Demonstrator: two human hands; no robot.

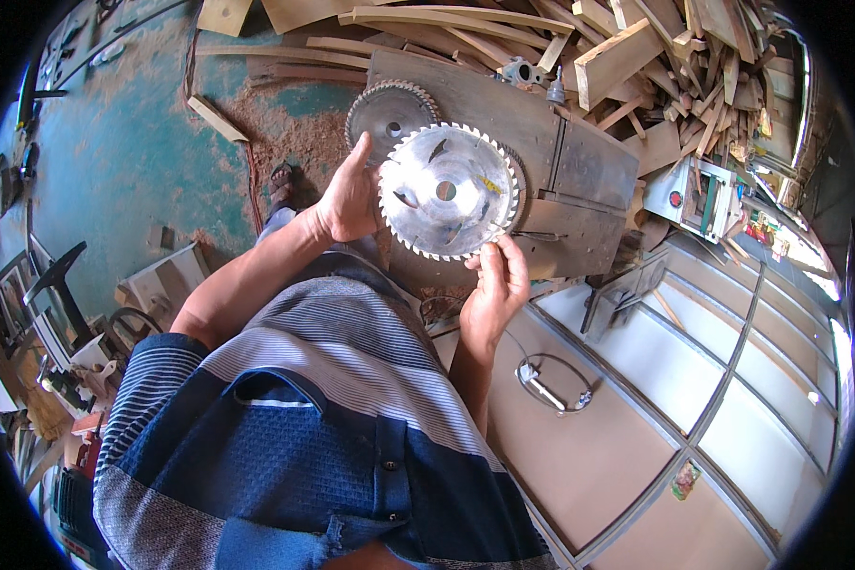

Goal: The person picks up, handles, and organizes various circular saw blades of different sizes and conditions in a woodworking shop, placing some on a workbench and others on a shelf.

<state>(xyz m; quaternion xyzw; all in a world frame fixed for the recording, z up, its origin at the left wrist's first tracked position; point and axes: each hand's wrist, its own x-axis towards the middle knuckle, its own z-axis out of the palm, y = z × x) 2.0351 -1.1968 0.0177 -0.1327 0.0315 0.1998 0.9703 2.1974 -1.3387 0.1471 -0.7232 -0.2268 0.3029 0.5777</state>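
Observation:
A shiny circular saw blade (446,214) with a toothed rim and a round centre hole is held up in front of me, its flat face toward my view. My left hand (353,195) supports it at the left rim, thumb pointing up and the fingers hidden behind the disc. With bent fingertips, my right hand (497,285) pinches the lower right rim. Behind it, a darker circular saw blade (390,112) lies on a grey metal machine table (503,109). The edge of another toothed disc (518,180) peeks out at the right of the held blade, mostly hidden.
Scrap wood (655,71) is heaped at the back right. Sawdust (280,123) covers part of the green floor (123,142), where a wooden strip (217,118) lies. A large framed panel (598,399) spreads to the right, with a looped cable (556,385) on it. Tools crowd the left.

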